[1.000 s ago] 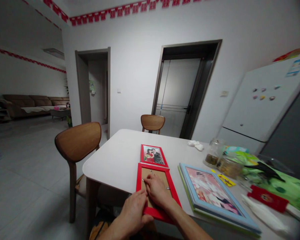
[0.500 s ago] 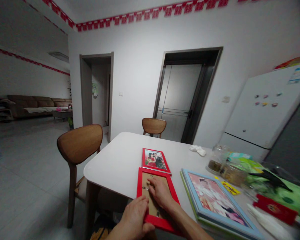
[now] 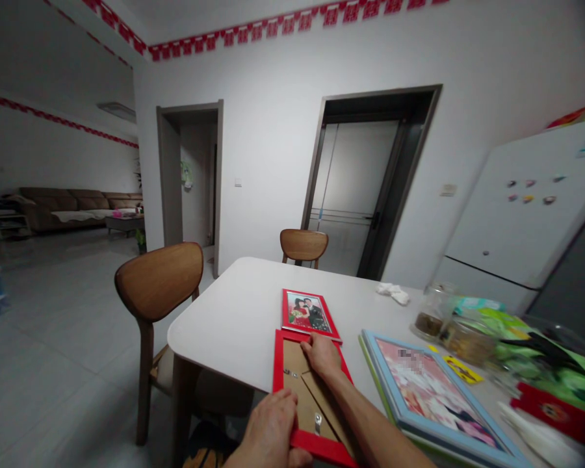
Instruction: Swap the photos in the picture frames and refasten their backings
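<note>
A red picture frame (image 3: pixel 278 364) lies back side up at the table's near edge, showing its brown backing board (image 3: pixel 303 402) and a metal clip (image 3: pixel 318 424). My left hand (image 3: pixel 274 419) is closed around the frame's lower left edge, thumb over the near rail. At the far end of the backing rests my right hand (image 3: pixel 324 356), its fingers curled down against the board; whatever they pinch is hidden. A support leg (image 3: pixel 325 406) runs along the backing beneath my right forearm. Just beyond lies a second red frame (image 3: pixel 312 312) with a couple's photo facing up.
Light blue picture frames (image 3: pixel 433 396) are stacked to the right. Behind them stand glass jars (image 3: pixel 429 318), green bags (image 3: pixel 560 364) and a red packet (image 3: pixel 548 413). Crumpled white tissue (image 3: pixel 392 293) lies farther back. Wooden chairs (image 3: pixel 160 279) stand left and beyond the table (image 3: pixel 234 312).
My right hand has moved from the middle of the backing to its far end, covering the clip there. My left hand keeps its hold on the frame. The view has shifted slightly.
</note>
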Tool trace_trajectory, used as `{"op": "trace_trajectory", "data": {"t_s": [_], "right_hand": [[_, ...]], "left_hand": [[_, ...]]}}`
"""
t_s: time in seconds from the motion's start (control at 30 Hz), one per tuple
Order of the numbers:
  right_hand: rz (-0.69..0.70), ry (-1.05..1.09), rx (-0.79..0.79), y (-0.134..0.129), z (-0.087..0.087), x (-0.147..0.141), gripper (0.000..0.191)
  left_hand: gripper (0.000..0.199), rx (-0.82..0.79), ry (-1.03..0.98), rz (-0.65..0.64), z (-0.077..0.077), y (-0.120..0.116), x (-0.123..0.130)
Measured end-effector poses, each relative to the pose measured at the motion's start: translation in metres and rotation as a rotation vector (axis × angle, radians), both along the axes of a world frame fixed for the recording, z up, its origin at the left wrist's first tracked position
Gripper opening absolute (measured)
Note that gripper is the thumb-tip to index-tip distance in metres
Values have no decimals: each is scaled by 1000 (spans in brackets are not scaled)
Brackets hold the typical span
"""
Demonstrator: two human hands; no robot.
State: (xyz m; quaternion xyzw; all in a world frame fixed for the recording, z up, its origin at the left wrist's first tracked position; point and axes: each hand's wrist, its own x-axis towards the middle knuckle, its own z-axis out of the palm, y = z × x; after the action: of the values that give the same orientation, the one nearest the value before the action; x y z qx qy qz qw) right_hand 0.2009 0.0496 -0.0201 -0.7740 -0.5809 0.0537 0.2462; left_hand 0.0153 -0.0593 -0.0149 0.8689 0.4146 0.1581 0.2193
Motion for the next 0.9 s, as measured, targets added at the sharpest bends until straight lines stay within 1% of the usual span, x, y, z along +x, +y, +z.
{"op": "trace_trajectory", "data": {"t_s": [0.1, 0.17, 0.23, 0.3, 0.33, 0.4, 0.47, 0.5, 0.53, 0.57, 0.63, 0.67, 0.7, 0.73, 0.77, 0.8, 0.83, 0.9], "right_hand": [[89, 77, 63, -12, 6, 7, 29], [145, 132, 100, -23, 10, 15, 28], [174, 177, 123, -37, 13, 25, 26], [164, 258, 152, -53, 17, 39, 29], [135, 342, 178, -62, 19, 45, 31], [31, 594, 256, -79, 21, 55, 35], [-60, 903, 330, -94, 20, 54, 38], [-66, 1039, 335, -100, 18, 48, 40], [-43, 1170, 312, -105, 16, 38, 41], [12, 1285, 260, -110, 13, 26, 43], [118, 1467, 103, -115, 11, -2, 49], [152, 1528, 120, -117, 11, -14, 51], [183, 1578, 163, -118, 14, -22, 53], [202, 1603, 234, -119, 18, -25, 54], [206, 1601, 314, -120, 23, -22, 56], [190, 1567, 383, -121, 28, -13, 57], [154, 1504, 434, -122, 34, 2, 58], [23, 1307, 460, -125, 45, 45, 59]], "left_hand": [[65, 11, 51, -99, 1, -2, 11], [54, 48, 65, -166, 0, -4, 24], [47, 70, 77, -188, -3, -5, 36], [47, 61, 83, -178, -4, -4, 42], [49, 48, 78, -177, -3, -4, 41], [57, 35, 28, -166, 3, -1, 36], [63, 40, -119, -121, 16, 1, 29], [62, 38, -242, -85, 24, 1, 28], [58, 20, -393, -46, 33, 0, 29], [49, -21, -562, -7, 42, -2, 33], [27, -151, -879, 49, 58, -7, 46], [21, -215, -1002, 61, 65, -10, 54], [20, -264, -1095, 60, 70, -12, 62], [23, -293, -1164, 50, 75, -12, 69], [29, -304, -1218, 37, 79, -12, 76], [36, -302, -1262, 31, 82, -10, 81], [44, -299, -1301, 35, 85, -7, 86], [54, -348, -1351, 30, 86, 2, 95]]}}
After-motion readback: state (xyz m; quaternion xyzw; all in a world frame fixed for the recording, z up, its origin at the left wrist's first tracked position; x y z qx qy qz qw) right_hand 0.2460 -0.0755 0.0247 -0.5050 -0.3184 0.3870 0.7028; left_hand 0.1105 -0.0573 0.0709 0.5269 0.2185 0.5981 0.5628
